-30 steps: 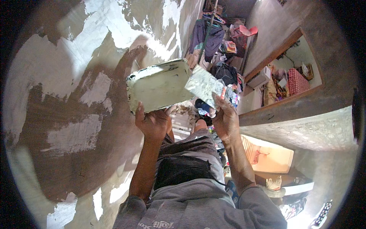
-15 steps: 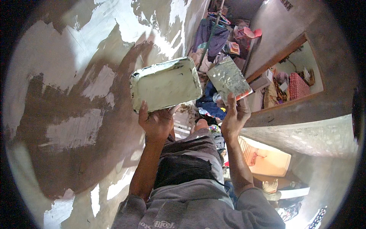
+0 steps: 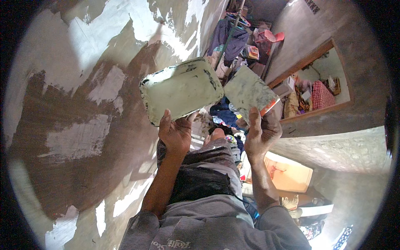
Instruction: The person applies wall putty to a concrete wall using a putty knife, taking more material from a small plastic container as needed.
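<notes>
My left hand [image 3: 177, 132] grips the near edge of a rectangular tray [image 3: 183, 89], its thumb over the rim and its fingers underneath. Pale, creamy filler coats the tray's inside, with dark smears along the rim. In my right hand [image 3: 261, 131] is a wide, flat filling blade [image 3: 249, 91], pinched at its orange-edged end. Pale filler with grey streaks covers the blade's upper face. The blade's left corner comes right up to the tray's right edge; whether they touch I cannot tell.
Close on my left rises a brown-grey wall [image 3: 79, 166] with white filler patches [image 3: 79, 139]. Ahead hang dark clothes [image 3: 227, 39] beside a pole. On the right, a wood-framed wall opening [image 3: 316, 89] holds a red checked bundle. An orange-lit panel [image 3: 289, 175] stands lower right.
The blade has moved next to the tray's right edge and its face looks smoother. The tray has shifted slightly left and tilted, showing more dark smears at its far right corner.
</notes>
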`<state>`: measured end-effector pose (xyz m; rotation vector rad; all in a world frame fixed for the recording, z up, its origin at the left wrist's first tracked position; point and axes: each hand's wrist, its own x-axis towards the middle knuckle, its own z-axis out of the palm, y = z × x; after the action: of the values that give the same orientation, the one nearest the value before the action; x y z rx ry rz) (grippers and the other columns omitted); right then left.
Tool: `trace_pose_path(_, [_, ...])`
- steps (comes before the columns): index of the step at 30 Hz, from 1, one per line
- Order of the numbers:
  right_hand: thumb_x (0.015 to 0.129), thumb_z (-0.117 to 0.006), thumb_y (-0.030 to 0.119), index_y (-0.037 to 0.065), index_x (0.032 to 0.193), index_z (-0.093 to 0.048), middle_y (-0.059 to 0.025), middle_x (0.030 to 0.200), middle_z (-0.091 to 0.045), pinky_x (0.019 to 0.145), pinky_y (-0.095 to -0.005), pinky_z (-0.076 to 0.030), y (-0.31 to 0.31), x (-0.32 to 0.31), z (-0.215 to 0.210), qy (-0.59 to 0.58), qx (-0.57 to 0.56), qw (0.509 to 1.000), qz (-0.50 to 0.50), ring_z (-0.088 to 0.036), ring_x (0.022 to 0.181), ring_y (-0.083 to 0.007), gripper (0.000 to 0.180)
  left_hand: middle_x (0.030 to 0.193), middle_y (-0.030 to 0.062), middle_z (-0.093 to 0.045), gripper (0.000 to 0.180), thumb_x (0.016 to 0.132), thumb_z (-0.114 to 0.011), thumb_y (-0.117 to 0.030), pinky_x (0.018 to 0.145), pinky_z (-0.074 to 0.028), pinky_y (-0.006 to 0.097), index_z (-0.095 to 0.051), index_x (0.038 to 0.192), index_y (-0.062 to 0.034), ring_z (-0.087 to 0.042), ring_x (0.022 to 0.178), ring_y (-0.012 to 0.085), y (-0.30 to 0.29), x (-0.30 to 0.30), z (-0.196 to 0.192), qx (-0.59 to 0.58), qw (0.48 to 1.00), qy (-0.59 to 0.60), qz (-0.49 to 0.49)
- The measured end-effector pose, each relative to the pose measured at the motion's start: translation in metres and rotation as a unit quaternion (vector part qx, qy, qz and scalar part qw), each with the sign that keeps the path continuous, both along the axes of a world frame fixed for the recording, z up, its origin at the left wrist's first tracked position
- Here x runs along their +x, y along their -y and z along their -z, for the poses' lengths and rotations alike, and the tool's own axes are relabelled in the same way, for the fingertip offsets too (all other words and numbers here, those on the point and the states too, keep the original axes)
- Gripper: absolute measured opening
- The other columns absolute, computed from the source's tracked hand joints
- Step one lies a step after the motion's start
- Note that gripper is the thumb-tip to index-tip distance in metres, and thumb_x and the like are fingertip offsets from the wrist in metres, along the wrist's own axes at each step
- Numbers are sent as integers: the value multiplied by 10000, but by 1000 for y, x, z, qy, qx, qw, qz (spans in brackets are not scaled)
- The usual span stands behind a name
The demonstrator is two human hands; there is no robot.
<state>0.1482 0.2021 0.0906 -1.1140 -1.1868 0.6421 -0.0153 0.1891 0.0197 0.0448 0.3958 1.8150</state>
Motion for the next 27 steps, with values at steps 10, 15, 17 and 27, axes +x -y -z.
trace_pose_path(10, [838, -537, 79, -32, 879, -563, -46, 762, -585, 485, -199, -449, 3, -10, -1, 79, 59, 995, 13, -511, 571, -55, 122, 1055, 120, -558, 364, 826, -502, -205, 847, -481, 407, -431, 1133, -23, -587, 917, 231, 8, -5, -9, -6, 1000, 0, -29])
trace_pose_path(15, [817, -561, 63, -16, 745, -529, 0, 597, -516, 441, -198, -413, 0, -14, 10, 144, 46, 988, 25, -464, 512, -33, 112, 1046, 125, -561, 352, 818, -519, -220, 837, -480, 400, -462, 1105, -26, -574, 936, 250, 17, 1, -1, -42, 999, 4, -24])
trace_pose_path(17, [804, -575, 65, -1, 710, -530, 14, 554, -489, 413, -197, -361, -3, -14, 12, 211, 61, 974, 60, -428, 491, -25, 124, 1043, 127, -562, 347, 815, -525, -226, 833, -479, 398, -475, 1094, -27, -569, 943, 258, 20, 5, 5, -43, 999, -7, -13])
trace_pose_path(27, [711, -629, 70, 23, 586, -484, -72, 466, -410, 410, -270, -310, -26, -5, 1, 272, 52, 953, 121, -346, 406, -117, 198, 1076, 110, -550, 388, 812, -530, -251, 835, -479, 399, -458, 1129, -39, -553, 974, 261, 33, 21, 9, -26, 994, -77, 72])
